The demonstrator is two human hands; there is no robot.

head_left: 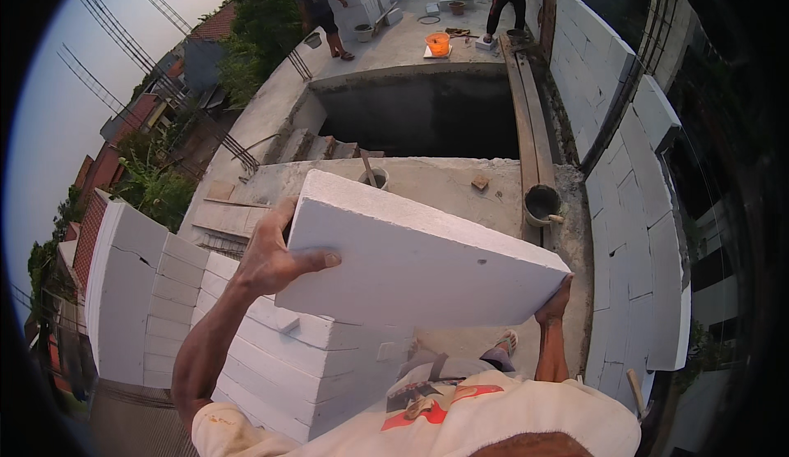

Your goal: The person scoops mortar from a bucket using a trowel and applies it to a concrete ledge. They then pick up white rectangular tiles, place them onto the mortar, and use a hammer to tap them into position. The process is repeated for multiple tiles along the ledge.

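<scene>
A large white lightweight concrete block (411,264) is held up in front of my body, tilted down toward the right. My left hand (275,251) grips its left end, with the thumb pressed on the near face and the fingers behind the edge. At the lower right corner my right hand (555,301) is closed round the block, its fingers partly hidden. The near face carries a small dark pit. Below and left of the block, a stack of similar white blocks (271,366) stands close to my left arm.
Beyond lies a dark opening (419,116) in the concrete floor, with steps (316,146) at its left and planks (530,120) along its right. A white block wall (629,210) rises at right. Buckets (542,204) and an orange bucket (438,43) stand about. Two people are farther back.
</scene>
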